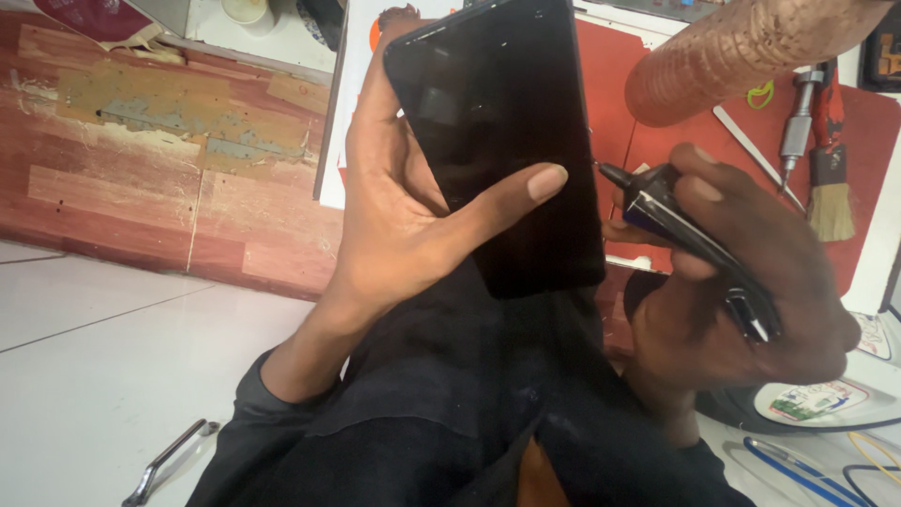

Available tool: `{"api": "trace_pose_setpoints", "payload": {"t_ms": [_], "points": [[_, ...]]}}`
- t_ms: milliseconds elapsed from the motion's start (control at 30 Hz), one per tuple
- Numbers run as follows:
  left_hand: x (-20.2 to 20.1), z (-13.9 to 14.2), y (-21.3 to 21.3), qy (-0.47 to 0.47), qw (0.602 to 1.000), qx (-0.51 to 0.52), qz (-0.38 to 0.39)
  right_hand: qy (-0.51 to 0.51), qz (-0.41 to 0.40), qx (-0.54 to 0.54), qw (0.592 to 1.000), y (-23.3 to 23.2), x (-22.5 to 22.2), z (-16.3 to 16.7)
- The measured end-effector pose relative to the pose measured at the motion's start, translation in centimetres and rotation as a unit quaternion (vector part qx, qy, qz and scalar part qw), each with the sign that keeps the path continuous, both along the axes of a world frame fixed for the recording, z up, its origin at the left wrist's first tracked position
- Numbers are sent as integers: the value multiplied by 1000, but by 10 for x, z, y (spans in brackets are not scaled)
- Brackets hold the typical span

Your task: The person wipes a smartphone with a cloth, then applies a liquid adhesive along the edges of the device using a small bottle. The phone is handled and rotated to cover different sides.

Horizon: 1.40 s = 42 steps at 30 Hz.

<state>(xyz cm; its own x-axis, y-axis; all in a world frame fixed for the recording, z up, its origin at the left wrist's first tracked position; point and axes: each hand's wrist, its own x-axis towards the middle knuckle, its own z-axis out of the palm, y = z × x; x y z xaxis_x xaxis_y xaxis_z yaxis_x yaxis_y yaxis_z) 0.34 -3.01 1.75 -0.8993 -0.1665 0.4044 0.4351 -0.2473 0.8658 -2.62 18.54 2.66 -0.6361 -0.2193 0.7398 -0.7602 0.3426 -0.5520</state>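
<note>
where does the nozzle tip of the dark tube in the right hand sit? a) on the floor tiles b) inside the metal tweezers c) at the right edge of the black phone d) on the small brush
C: the right hand holds a dark tube whose pointed nozzle tip meets the right edge of the black phone, which the left hand grips with its thumb across the screen; the brush lies apart on the red mat.

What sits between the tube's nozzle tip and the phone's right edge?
Nothing in the head view: the dark tube in the right hand has its nozzle tip at the edge of the black phone, held by the left hand.
</note>
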Motion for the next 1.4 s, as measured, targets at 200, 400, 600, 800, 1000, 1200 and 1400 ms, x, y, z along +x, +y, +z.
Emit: {"api": "trace_pose_setpoints", "payload": {"t_ms": [200, 400, 600, 800, 1000, 1200, 1400], "points": [[-1, -2, 0, 18, 1000, -5, -4, -14, 21, -24, 999, 0, -1, 0], [1, -2, 0, 9, 1000, 7, -6, 14, 8, -2, 1000, 0, -5, -3], [-1, -1, -1, 19, 1000, -5, 1, 22, 7, -6, 1000, -7, -4, 6], [-2, 3, -2, -29, 990, 137, -6, -44, -4, -88, 995, -6, 9, 10], [-6, 5, -1, -81, 962, 260, -8, -53, -15, -123, 991, -5, 13, -1], [-6, 1, -1, -54, 970, 235, -8, -76, -9, -74, 994, 0, 16, 4], [-7, -3, -1, -58, 969, 241, -5, -83, -2, -80, 993, -3, 17, 8]]}}
